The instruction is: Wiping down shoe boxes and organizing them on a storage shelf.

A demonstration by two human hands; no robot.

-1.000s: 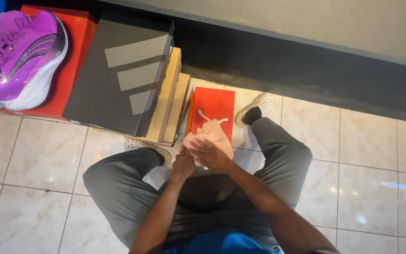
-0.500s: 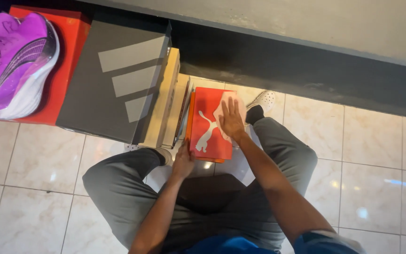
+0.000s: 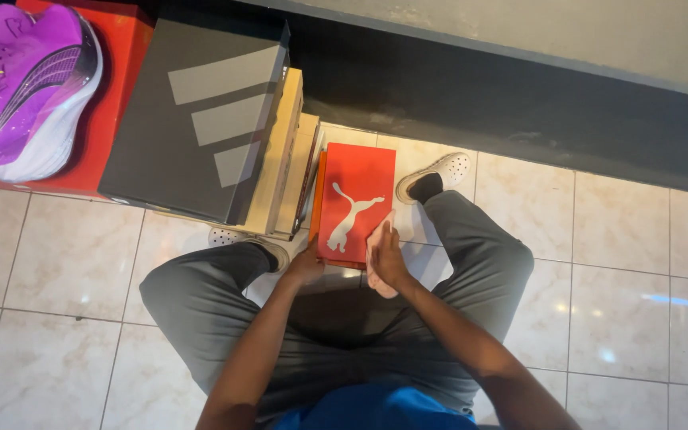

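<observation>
The left hand [image 3: 306,267] gripped the red shoebox's [image 3: 356,203] near corner on the tiled floor [image 3: 57,271]; the right hand [image 3: 384,259] pressed a pale cloth [image 3: 376,279] flat against its lid edge, wiping apparently unfinished.

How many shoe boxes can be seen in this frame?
At least 5: a red box between the hands, a dark grey box atop two tan boxes, and a red box under the purple shoe. More may be hidden beneath.
</observation>
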